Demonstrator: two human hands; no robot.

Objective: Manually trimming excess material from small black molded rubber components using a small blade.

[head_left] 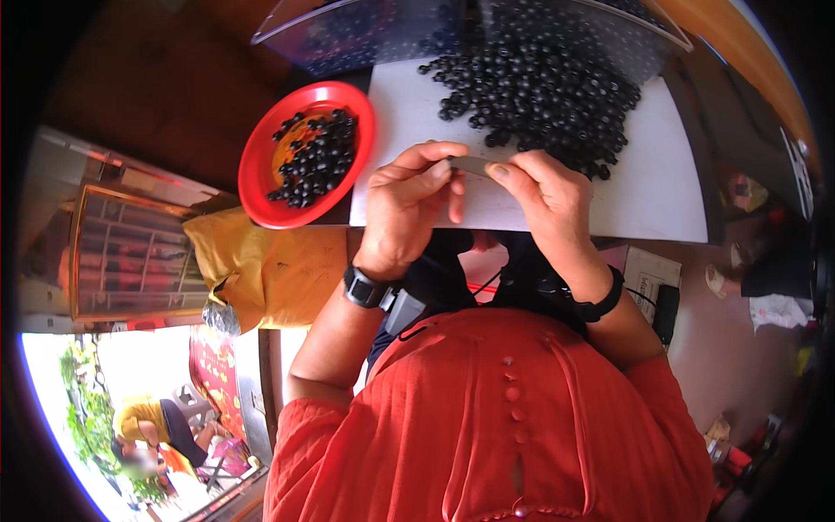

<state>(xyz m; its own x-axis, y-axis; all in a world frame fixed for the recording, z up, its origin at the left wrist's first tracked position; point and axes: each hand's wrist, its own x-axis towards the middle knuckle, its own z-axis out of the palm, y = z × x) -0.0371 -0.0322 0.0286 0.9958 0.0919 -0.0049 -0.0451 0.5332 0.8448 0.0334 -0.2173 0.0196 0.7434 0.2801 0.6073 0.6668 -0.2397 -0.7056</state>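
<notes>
Spreading across the white board [661,191], the big heap of black beads [539,78] is the largest thing here, running from a clear plastic sheet or bag [348,35] at the far edge down almost to the hands. Its near fringe is loose, so a nudge from a knuckle or a tilt of the board would probably send beads rolling off the open edge.

Left of the board sits a red plastic plate [261,187] holding a smaller batch of the same beads. It appears to rest partly over a yellow bag [270,270], not flat on the board, so a bump from the left forearm could tip it.

The left hand [404,209] is curled, thumb and forefinger pinched on one end of a thin, flat, greyish strip [472,164]. The right hand [548,196] pinches the other end between thumb and fingertips, its remaining fingers folded. The strip is held level between them, just above the board's near edge and touching distance from the heap.

Whether a bead sits on the strip I cannot tell. With a hold this light, either pinch slipping would likely drop it among the loose beads.
</notes>
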